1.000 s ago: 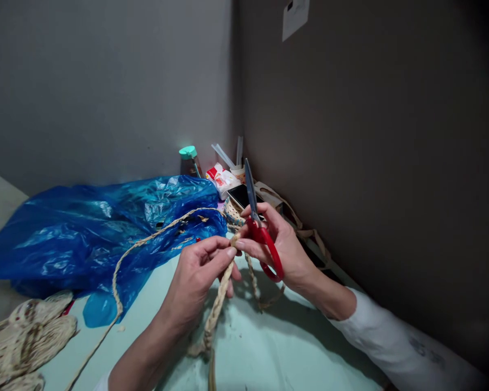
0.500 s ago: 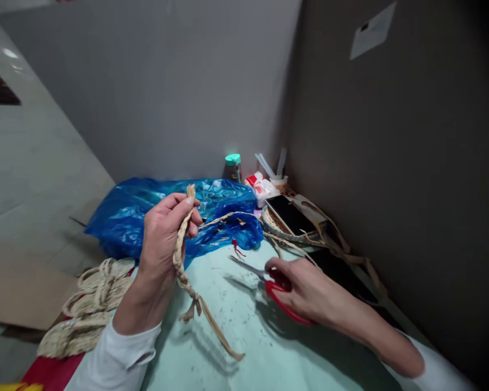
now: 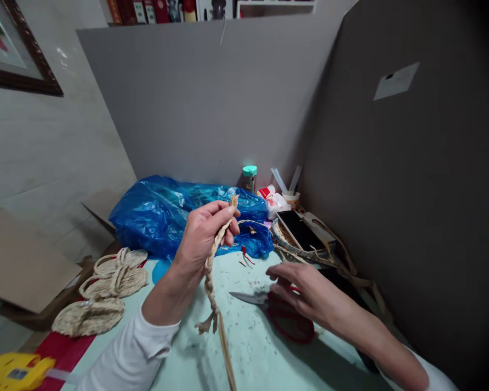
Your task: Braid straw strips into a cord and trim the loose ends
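Note:
My left hand point(image 3: 206, 236) pinches the top end of a braided straw cord point(image 3: 210, 271). The braid hangs down past my wrist to a knot with a frayed tuft, and a long loose strand trails below it. Red-handled scissors point(image 3: 291, 323) lie on the pale green tabletop point(image 3: 261, 358) with their blades closed, pointing left. Over the handles hovers my right hand point(image 3: 301, 288), its fingers loosely curved and apart. Some of its fingertips are hidden, but it does not grip the scissors.
A blue plastic bag point(image 3: 146, 212) lies at the back, beside a green-lidded jar point(image 3: 250, 176). Rightward, a phone point(image 3: 301, 231) rests on a round basket point(image 3: 283, 233) among straw strands. Woven straw pieces point(image 3: 89, 317) and a yellow glue gun point(image 3: 16, 372) lie left. Grey panels point(image 3: 212, 108) stand around the back.
The scissors went from open in my right hand to closed on the table, and that hand loosened. My left hand still holds the braid. The camera view tilted up and turned left.

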Available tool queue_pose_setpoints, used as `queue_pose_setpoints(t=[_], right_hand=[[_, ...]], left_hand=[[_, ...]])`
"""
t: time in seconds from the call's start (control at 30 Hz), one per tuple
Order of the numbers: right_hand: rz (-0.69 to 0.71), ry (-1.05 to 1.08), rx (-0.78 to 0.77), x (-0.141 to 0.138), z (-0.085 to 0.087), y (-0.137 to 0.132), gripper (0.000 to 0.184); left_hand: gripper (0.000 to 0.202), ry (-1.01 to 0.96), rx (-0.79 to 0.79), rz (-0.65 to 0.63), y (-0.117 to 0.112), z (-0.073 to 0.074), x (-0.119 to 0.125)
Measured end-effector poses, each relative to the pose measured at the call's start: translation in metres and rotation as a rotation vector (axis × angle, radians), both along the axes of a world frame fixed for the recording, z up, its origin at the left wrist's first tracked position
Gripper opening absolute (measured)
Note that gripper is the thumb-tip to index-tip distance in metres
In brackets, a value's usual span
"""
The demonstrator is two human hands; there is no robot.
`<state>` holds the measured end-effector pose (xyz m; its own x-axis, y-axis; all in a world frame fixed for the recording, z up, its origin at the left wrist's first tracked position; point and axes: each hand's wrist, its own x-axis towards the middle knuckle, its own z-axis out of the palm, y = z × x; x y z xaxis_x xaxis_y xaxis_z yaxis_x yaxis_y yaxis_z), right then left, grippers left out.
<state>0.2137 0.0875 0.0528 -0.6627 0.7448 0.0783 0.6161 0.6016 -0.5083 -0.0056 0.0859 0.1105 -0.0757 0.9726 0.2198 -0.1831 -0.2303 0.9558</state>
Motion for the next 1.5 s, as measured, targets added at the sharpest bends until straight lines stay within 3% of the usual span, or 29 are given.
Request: queue_pose_setpoints(t=[0.13,0.23,0.33,0.47,0.83,1.0,1.27,1.4,1.5], right_hand=[[-0.074,0.462,0.026,-0.015,0.037,0.009,0.025],[-0.030,0.755,-0.053,-0.029,0.057,0.013,0.024],[0.033,0.935,-0.150,-0.040,0.064,0.016,0.019],[0.029,1.074,-0.216,-0.045,0.058,0.017,0.014],[0.064,1.141,-0.262,-0.041,0.056,0.012,0.007],[0.018,1.070,-0.155,-0.041,0.056,0.009,0.010],[-0.083,0.994,0.069,-0.047,0.056,-0.003,0.009],[-0.078,1.011,0.132,-0.047,0.058,-0.006,0.012],[0.027,1.089,-0.018,-0.046,0.058,-0.003,0.012]], left_hand=[[0.017,0.057,-0.016,-0.085,-0.008,0.002,0.010],[0.016,0.122,-0.010,-0.128,-0.016,0.004,0.018],[0.017,0.163,0.017,-0.127,-0.022,0.005,0.022],[0.017,0.206,0.030,-0.091,-0.026,0.003,0.023],[0.012,0.179,0.056,0.099,-0.042,0.010,0.038],[0.012,0.236,0.096,0.087,-0.042,0.006,0.037],[0.009,0.463,0.360,0.388,-0.041,-0.008,0.044],[0.009,0.354,0.327,0.365,-0.045,-0.008,0.047],[0.005,0.208,0.242,0.331,-0.050,-0.002,0.050]])
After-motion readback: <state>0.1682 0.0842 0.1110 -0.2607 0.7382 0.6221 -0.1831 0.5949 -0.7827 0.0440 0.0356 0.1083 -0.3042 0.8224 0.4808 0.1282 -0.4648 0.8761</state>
